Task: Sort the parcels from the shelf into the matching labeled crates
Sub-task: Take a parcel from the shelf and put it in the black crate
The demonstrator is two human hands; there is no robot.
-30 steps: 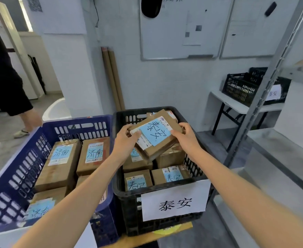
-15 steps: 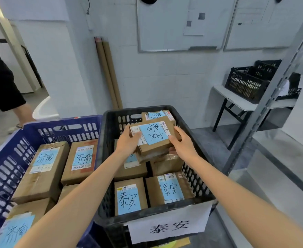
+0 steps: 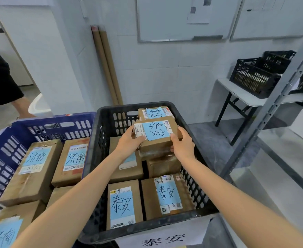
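The left hand (image 3: 129,143) and right hand (image 3: 183,146) are gripping opposite sides of a small rectangular cardboard parcel (image 3: 156,136), its matte brown top carrying a blue paper slip with handwritten characters over a white printed label. It is sitting on other boxes inside the black crate (image 3: 100,158), a rigid plastic bin with slotted walls and a white paper sign (image 3: 163,238) hanging on its near rim. More taped cardboard parcels with blue slips are lying flat around and below it. Just beside, to the left, the blue crate (image 3: 2,158) with the same slotted walls is holding larger brown boxes. Two cardboard tubes (image 3: 106,65) are leaning against the tiled wall behind.
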